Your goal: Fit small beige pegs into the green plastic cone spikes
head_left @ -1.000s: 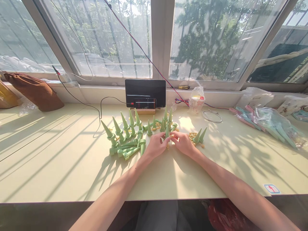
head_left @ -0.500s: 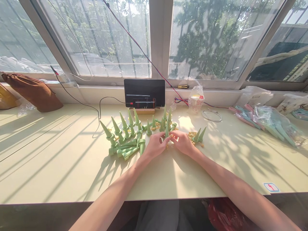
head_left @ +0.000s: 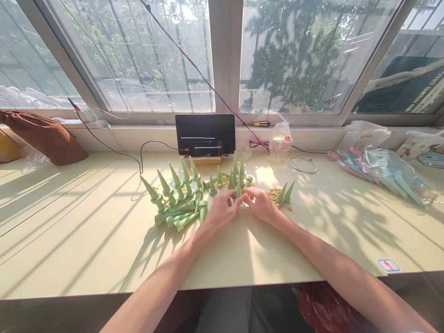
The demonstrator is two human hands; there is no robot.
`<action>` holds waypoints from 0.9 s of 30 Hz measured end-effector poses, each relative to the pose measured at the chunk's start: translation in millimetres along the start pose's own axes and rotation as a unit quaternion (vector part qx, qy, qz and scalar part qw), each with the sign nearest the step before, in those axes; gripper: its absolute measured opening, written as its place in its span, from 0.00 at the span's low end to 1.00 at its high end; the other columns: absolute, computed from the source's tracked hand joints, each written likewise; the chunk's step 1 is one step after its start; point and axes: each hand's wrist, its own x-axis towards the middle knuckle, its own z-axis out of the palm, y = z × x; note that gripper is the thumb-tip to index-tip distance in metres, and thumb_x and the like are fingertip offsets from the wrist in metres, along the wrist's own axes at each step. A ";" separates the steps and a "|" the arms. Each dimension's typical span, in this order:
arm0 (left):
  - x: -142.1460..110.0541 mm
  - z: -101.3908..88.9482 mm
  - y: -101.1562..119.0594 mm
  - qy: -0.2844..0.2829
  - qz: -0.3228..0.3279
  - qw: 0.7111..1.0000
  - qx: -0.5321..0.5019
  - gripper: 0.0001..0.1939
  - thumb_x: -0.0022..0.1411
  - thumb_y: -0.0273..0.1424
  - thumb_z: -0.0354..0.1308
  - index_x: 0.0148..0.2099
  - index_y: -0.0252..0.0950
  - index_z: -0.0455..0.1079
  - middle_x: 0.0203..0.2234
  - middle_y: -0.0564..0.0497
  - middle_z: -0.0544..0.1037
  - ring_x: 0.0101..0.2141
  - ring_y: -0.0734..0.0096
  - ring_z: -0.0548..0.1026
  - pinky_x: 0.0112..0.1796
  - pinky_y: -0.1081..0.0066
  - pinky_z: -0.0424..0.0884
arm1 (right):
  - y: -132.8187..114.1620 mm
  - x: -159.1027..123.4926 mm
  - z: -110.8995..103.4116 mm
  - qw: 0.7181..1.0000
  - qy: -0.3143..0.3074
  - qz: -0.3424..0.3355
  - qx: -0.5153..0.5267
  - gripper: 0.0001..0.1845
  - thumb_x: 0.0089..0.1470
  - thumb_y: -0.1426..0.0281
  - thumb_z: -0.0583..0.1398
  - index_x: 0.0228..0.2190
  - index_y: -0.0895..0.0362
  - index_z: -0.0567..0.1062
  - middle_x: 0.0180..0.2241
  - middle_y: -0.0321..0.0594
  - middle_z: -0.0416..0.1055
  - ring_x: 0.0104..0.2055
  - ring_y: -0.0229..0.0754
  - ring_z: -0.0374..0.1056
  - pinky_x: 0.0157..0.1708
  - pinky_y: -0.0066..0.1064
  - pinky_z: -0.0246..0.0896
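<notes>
My left hand (head_left: pixel 224 206) closes its fingers round the lower part of a green plastic cone (head_left: pixel 238 188), which points upward. My right hand (head_left: pixel 259 202) is pinched close against the cone's right side, at a small yellowish piece (head_left: pixel 244 195) that is mostly covered by the fingers. Left of my hands, several green spikes (head_left: pixel 176 181) stand upright with collars, and several ribbed green tubes (head_left: pixel 185 217) lie in front of them. Behind my hands stand more green cones (head_left: pixel 235 169). On the right, two green cones (head_left: pixel 286 192) stand by a pile of small yellow pieces (head_left: pixel 275 193).
A black tablet (head_left: pixel 205 132) and a phone lean on a wooden stand (head_left: pixel 204 160) at the back. To their right are a knotted plastic bag (head_left: pixel 280 141) and a coiled cable (head_left: pixel 303 164). Bagged pastel pieces (head_left: pixel 391 173) lie far right; a brown pouch (head_left: pixel 43 136) lies left.
The view has shifted slightly. Both hands stay together at the same cone, with only small finger movement; the rest of the table looks the same.
</notes>
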 end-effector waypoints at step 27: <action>0.1 -0.4 -5.1 -0.002 0.012 1.000 0.011 0.14 0.64 0.41 0.54 0.37 0.36 0.74 0.22 0.55 0.69 0.19 0.78 0.58 0.22 0.74 0.56 | 1.7 1.7 2.7 1.000 -0.005 -0.012 -0.007 0.06 0.57 0.73 0.59 0.34 0.56 0.76 0.30 0.39 0.74 0.30 0.39 0.66 0.32 0.30 0.60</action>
